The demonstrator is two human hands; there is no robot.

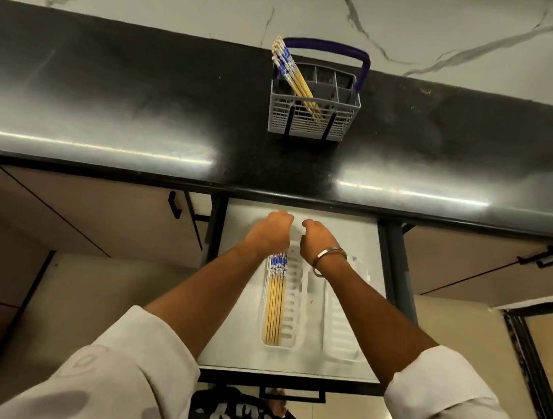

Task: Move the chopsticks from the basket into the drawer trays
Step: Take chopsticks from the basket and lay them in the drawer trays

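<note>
black countertop (109, 93), grey basket (313, 117) standing on it

At the frame's centre the open white drawer (361, 239) is crossed by both forearms, the left hand (271, 231) and right hand (316, 245) covering the far ends of the two white slotted trays (295, 301), while broad black countertop (108, 104) lies bare either side of the grey plastic cutlery basket (312, 124).
</note>
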